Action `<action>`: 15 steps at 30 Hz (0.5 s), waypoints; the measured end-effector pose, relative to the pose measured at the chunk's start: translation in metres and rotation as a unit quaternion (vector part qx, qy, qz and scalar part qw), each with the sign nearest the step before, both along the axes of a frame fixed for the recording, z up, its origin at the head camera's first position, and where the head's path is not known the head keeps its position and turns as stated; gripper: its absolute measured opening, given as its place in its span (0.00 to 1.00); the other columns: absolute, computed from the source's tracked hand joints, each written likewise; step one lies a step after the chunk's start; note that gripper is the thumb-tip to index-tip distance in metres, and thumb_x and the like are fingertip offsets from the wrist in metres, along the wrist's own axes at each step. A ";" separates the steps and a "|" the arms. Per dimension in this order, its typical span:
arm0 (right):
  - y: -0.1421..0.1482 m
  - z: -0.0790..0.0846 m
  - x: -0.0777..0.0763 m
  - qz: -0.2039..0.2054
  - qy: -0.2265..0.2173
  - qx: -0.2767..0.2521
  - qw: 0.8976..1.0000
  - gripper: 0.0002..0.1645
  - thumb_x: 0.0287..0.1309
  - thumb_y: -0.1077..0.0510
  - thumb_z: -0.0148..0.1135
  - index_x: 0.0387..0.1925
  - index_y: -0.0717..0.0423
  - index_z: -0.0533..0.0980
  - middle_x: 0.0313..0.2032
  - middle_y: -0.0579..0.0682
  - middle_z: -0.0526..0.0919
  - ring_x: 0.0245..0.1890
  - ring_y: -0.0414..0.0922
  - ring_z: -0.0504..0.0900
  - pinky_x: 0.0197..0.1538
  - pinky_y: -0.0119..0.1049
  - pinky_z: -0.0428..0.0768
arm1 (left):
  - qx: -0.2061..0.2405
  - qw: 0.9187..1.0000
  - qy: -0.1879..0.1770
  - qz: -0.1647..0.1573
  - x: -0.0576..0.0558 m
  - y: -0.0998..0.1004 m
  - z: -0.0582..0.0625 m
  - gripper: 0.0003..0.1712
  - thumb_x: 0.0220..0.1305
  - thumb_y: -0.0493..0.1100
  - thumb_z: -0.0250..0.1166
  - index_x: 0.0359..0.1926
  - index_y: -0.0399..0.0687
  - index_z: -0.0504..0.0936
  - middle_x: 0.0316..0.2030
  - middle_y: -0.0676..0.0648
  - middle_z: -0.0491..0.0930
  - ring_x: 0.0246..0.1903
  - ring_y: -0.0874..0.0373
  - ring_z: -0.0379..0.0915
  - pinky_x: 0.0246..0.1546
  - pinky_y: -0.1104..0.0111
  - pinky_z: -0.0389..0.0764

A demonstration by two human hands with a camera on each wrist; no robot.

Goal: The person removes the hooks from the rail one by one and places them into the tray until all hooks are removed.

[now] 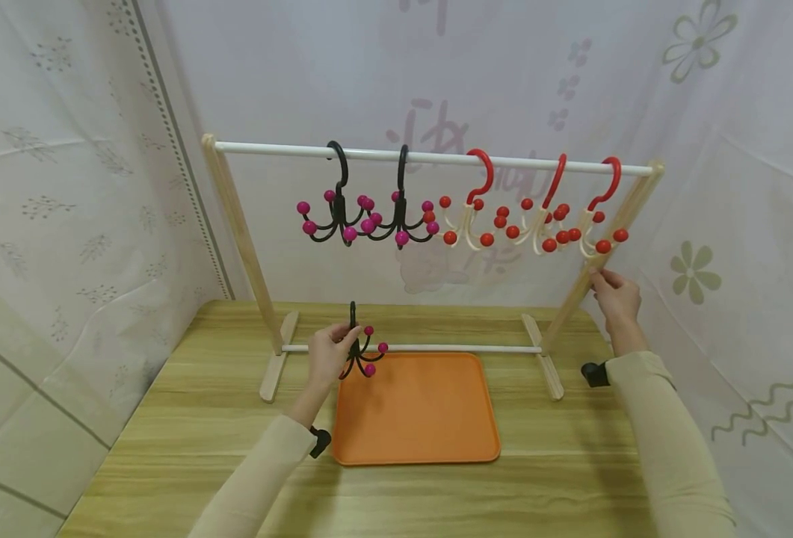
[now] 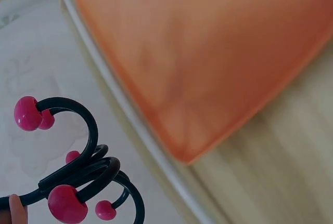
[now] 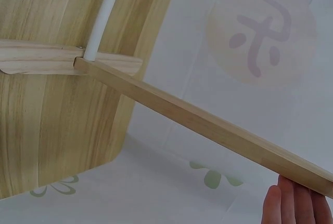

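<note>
My left hand pinches a black multi-arm hook hanger with pink ball tips, above the back left of an orange tray. In the left wrist view, the same hanger shows its curled arms and a fingertip on its stem. My right hand touches the right wooden post of the rack; in the right wrist view its fingers rest against that post, the thumb out of sight. On the rack's white top rod hang two black-and-pink hangers and three red-and-cream hangers.
The rack stands on wooden feet on a wood-grain table, joined by a white lower rod behind the tray. Printed curtains enclose the back and sides.
</note>
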State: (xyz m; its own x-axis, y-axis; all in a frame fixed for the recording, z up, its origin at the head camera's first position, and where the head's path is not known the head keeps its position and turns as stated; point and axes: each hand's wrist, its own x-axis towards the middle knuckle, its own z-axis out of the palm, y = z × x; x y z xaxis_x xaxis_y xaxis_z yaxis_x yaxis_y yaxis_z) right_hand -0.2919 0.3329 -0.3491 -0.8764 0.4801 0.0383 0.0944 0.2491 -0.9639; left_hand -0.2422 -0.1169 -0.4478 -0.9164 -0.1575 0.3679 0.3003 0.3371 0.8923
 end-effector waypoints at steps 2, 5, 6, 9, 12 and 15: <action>0.000 -0.001 0.000 0.000 0.000 0.004 1.000 0.35 0.54 0.43 0.54 0.57 0.62 0.66 0.26 0.33 0.73 0.34 0.33 0.73 0.47 0.32 0.69 | 0.010 1.000 -0.006 -0.004 0.000 0.003 -0.005 0.11 0.54 0.40 0.64 0.34 0.35 0.82 0.29 0.39 0.80 0.29 0.46 0.77 0.27 0.65 0.76; 0.001 -0.002 -0.001 0.001 -0.001 0.006 1.000 0.35 0.54 0.43 0.54 0.57 0.62 0.66 0.26 0.33 0.73 0.34 0.33 0.73 0.47 0.32 0.69 | 0.014 1.000 -0.013 -0.002 0.001 0.008 -0.013 0.10 0.53 0.39 0.64 0.33 0.34 0.82 0.28 0.39 0.81 0.29 0.45 0.77 0.26 0.66 0.76; 0.001 -0.002 -0.002 0.001 0.000 0.006 1.000 0.35 0.54 0.43 0.54 0.57 0.62 0.66 0.26 0.34 0.73 0.34 0.34 0.73 0.47 0.33 0.69 | 0.017 1.000 -0.019 0.000 0.002 0.009 -0.015 0.10 0.53 0.39 0.64 0.32 0.34 0.82 0.28 0.40 0.81 0.29 0.45 0.77 0.26 0.66 0.76; 0.002 -0.003 -0.003 0.002 0.000 0.006 1.000 0.35 0.55 0.43 0.53 0.57 0.62 0.66 0.26 0.33 0.73 0.35 0.35 0.73 0.49 0.36 0.68 | 0.014 0.999 -0.036 0.004 0.004 0.012 -0.020 0.10 0.53 0.40 0.64 0.31 0.35 0.82 0.27 0.41 0.81 0.29 0.44 0.77 0.26 0.66 0.76; 0.002 -0.002 -0.004 0.003 0.001 0.006 1.000 0.34 0.55 0.44 0.53 0.57 0.62 0.65 0.26 0.33 0.72 0.37 0.37 0.73 0.50 0.39 0.67 | 0.006 0.998 -0.056 0.006 0.005 0.015 -0.025 0.12 0.53 0.43 0.64 0.31 0.37 0.83 0.27 0.44 0.81 0.30 0.46 0.77 0.27 0.66 0.76; 0.002 -0.002 -0.004 0.000 -0.003 0.009 1.000 0.34 0.55 0.43 0.52 0.57 0.62 0.65 0.26 0.33 0.72 0.39 0.38 0.73 0.51 0.39 0.67 | 0.004 0.998 -0.066 0.003 0.006 0.017 -0.031 0.13 0.53 0.44 0.64 0.33 0.36 0.83 0.27 0.44 0.81 0.31 0.46 0.77 0.28 0.65 0.76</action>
State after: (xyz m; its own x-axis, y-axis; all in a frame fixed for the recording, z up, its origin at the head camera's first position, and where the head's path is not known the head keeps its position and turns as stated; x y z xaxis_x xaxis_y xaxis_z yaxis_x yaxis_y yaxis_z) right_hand -0.2958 0.3348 -0.3514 -0.8766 0.4795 0.0406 0.1010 0.2658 -0.9587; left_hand -0.2364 -0.1000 -0.4786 -0.9560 -0.1656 0.2421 0.1773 0.3313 0.9267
